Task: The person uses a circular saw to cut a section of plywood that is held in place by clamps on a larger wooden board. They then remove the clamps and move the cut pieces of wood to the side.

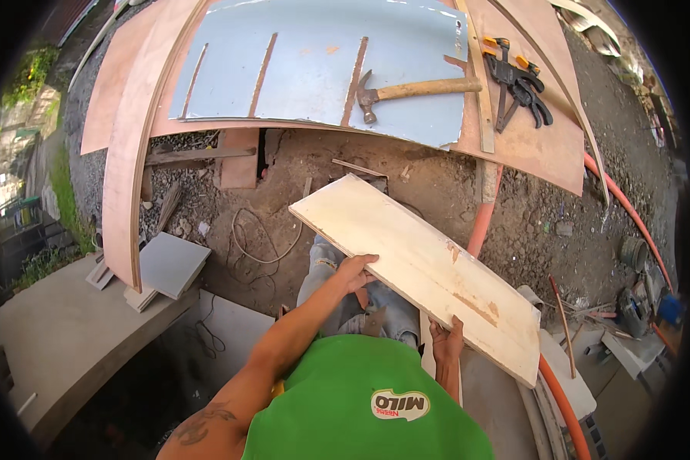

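- At the centre of the frame, both hands carry a pale rectangular board (422, 268), held flat and angled from upper left to lower right.
- Left hand (358, 272): closed on the board's near long edge, fingers curled over the top face.
- Right hand (446, 341): gripping the lower edge of the same board from beneath, thumb up against it (its fingers are hidden under the panel).
- Board position: clear of the ground, above the person's knees and the bare dirt, well apart from the work surface in the upper part of the frame.
- Work surface: large plywood sheets (514, 138) with a grey-blue panel (307, 61) lying on them.
- Tools on that surface: a claw hammer (406, 92) rests on the grey-blue panel; black-and-yellow clamps (517, 80) lie at upper right, beside a thin wooden strip (483, 100).
- Ground items: an orange hose (483, 218) runs down the right side; a thin cable (257, 245) loops at centre left.
- Step in hand, as judged: carrying the board, not yet set down.
- Any next move calls for a two-handed, level hold so the long panel does not twist or catch on the plywood edge.
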`<state>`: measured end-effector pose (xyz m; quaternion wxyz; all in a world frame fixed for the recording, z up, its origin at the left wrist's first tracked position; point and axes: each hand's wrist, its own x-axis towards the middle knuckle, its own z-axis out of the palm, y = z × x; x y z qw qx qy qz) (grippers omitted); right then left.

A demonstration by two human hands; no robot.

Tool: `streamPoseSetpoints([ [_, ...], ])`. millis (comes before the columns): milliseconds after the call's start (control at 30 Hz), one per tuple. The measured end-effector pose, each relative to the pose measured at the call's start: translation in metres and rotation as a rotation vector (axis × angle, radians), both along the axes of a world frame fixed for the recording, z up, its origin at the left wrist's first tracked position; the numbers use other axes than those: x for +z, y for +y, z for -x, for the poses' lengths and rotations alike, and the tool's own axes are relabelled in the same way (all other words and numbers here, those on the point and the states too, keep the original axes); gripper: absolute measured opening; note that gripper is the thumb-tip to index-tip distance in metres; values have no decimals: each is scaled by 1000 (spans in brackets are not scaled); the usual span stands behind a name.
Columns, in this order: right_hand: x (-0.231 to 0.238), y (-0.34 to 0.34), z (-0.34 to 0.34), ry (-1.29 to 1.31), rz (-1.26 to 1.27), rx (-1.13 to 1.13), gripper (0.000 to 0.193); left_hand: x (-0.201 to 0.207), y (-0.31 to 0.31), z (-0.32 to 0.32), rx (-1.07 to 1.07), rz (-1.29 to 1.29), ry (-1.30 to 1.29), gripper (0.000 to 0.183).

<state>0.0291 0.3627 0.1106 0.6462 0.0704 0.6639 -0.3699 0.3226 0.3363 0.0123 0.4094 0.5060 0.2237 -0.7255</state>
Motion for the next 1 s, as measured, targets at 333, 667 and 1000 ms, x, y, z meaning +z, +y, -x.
streamPoseSetpoints([
  [333, 24, -59, -58, -109, 98, 250, 38, 107, 33, -116, 17, 298, -166, 73],
  [667, 67, -68, -28, 56, 202, 441, 39, 164, 92, -280, 549, 482, -323, 99],
  [1000, 55, -109, 23, -31, 230, 260, 33, 311, 26, -230, 201, 733, -544, 98],
])
